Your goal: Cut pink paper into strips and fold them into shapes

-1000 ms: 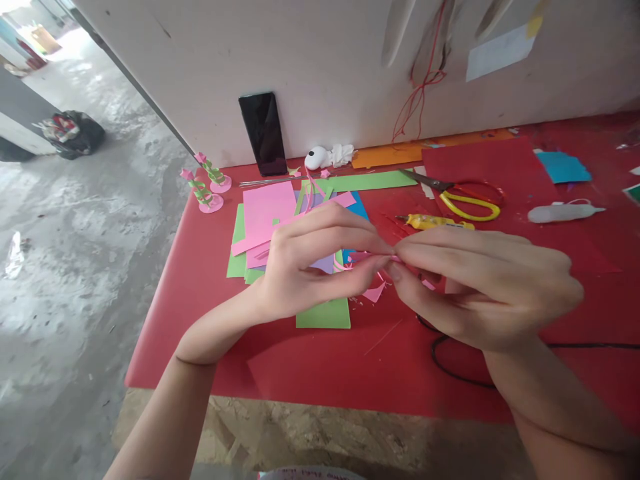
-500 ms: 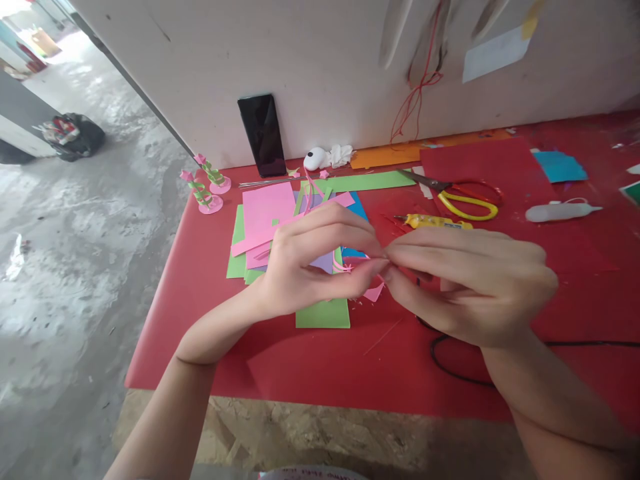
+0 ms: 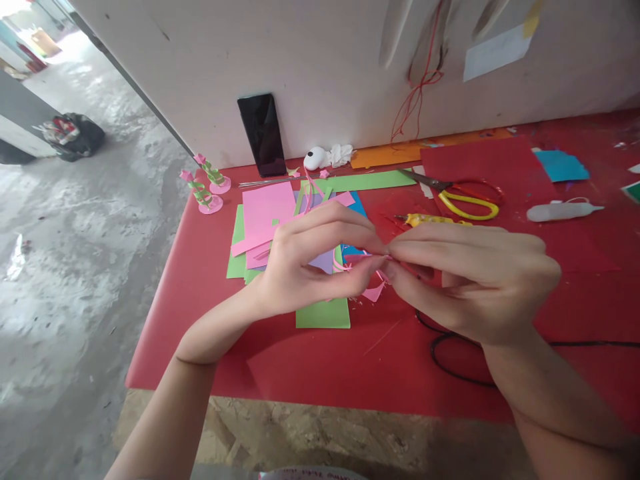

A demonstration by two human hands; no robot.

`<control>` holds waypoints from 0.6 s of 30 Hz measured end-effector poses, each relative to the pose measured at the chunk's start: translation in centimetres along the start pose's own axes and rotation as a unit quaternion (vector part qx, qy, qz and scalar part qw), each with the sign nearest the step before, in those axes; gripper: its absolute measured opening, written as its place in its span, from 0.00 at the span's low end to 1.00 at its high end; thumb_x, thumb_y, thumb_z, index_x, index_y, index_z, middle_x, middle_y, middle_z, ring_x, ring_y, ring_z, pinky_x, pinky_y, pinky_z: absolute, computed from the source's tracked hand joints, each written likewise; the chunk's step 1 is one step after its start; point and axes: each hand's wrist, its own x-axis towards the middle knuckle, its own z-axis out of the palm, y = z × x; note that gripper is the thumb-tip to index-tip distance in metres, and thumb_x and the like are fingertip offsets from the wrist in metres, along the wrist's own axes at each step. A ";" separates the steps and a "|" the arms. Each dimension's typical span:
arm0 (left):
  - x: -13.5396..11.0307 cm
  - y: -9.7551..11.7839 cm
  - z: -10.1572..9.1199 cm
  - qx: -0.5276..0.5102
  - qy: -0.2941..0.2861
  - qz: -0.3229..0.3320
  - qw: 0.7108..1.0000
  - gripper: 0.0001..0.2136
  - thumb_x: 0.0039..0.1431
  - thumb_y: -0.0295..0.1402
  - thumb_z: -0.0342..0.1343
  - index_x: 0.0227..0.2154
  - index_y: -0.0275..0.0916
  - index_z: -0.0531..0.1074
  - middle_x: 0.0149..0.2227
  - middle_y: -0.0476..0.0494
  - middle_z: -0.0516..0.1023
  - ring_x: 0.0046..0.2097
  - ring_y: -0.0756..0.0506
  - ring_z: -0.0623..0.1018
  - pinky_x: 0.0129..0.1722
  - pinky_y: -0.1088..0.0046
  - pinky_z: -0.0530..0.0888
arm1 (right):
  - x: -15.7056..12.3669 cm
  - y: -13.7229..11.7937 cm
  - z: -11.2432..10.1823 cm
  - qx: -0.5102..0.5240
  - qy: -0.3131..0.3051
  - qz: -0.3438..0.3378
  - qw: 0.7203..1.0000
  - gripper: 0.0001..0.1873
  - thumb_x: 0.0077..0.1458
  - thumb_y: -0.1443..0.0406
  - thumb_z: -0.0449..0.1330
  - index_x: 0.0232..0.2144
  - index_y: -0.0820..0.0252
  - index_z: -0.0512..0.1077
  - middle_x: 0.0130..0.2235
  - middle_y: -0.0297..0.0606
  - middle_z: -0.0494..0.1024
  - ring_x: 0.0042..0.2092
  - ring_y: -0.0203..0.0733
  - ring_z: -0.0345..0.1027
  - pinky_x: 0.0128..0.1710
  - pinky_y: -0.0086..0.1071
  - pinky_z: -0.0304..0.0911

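My left hand (image 3: 320, 257) and my right hand (image 3: 475, 280) meet fingertip to fingertip above the red tabletop. Between them they pinch a thin pink paper strip (image 3: 389, 257); most of it is hidden by the fingers. Under my left hand lies a stack of craft paper with a pink sheet (image 3: 270, 200), a green sheet (image 3: 324, 313) and a blue sheet (image 3: 359, 212). A pink scrap (image 3: 374, 292) rests just below the fingertips. Behind my right hand is a yellow glue gun (image 3: 430, 219), partly covered by it.
Scissors (image 3: 470, 205) with a yellow handle lie beyond the glue gun. A white squeeze bottle (image 3: 563, 211) is at the right. A phone (image 3: 263, 135) leans on the wall. Two small pink-and-green paper flowers (image 3: 203, 193) stand at the left edge. A black cable (image 3: 445, 370) loops near my right wrist.
Both hands keep their pinch at nearly the same spot. The right fingers have shifted very slightly; nothing else has visibly moved.
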 end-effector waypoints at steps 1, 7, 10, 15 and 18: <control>0.0 0.0 0.0 -0.002 0.002 -0.001 1.000 0.02 0.58 0.28 0.57 0.31 0.41 0.72 0.30 0.49 0.79 0.33 0.50 0.79 0.32 0.72 0.78 | 0.0 0.1 0.0 0.004 0.007 -0.008 1.000 0.11 0.55 0.74 0.58 0.24 0.55 0.68 0.24 0.31 0.78 0.25 0.33 0.70 0.22 0.29 0.62; -0.1 -0.2 0.1 -0.011 0.014 -0.005 1.000 0.01 0.58 0.28 0.58 0.32 0.40 0.73 0.30 0.50 0.79 0.33 0.51 0.78 0.32 0.73 0.77 | 0.1 0.1 0.1 -0.001 -0.002 0.012 1.000 0.12 0.56 0.73 0.58 0.24 0.54 0.70 0.24 0.31 0.79 0.25 0.34 0.70 0.22 0.29 0.63; -0.1 -0.2 0.2 -0.011 0.017 -0.022 1.000 0.02 0.57 0.27 0.58 0.31 0.41 0.73 0.30 0.50 0.79 0.32 0.51 0.78 0.32 0.72 0.77 | 0.1 0.0 0.1 0.007 0.003 0.010 1.000 0.12 0.55 0.74 0.58 0.23 0.54 0.70 0.24 0.31 0.79 0.24 0.35 0.71 0.22 0.30 0.64; 0.0 -0.1 0.0 -0.048 0.002 -0.042 0.998 0.04 0.55 0.24 0.59 0.30 0.39 0.72 0.29 0.50 0.78 0.31 0.52 0.77 0.32 0.73 0.77 | 0.1 0.1 0.3 0.013 0.005 0.010 1.000 0.13 0.55 0.74 0.58 0.22 0.55 0.70 0.24 0.32 0.78 0.25 0.34 0.70 0.23 0.28 0.65; 0.0 -0.3 -0.2 -0.053 -0.021 -0.044 0.997 0.03 0.56 0.24 0.58 0.30 0.39 0.72 0.28 0.50 0.77 0.32 0.52 0.76 0.32 0.74 0.76 | 0.1 0.5 0.6 0.018 0.030 -0.022 0.999 0.12 0.53 0.75 0.59 0.23 0.55 0.70 0.23 0.31 0.78 0.24 0.33 0.69 0.21 0.27 0.63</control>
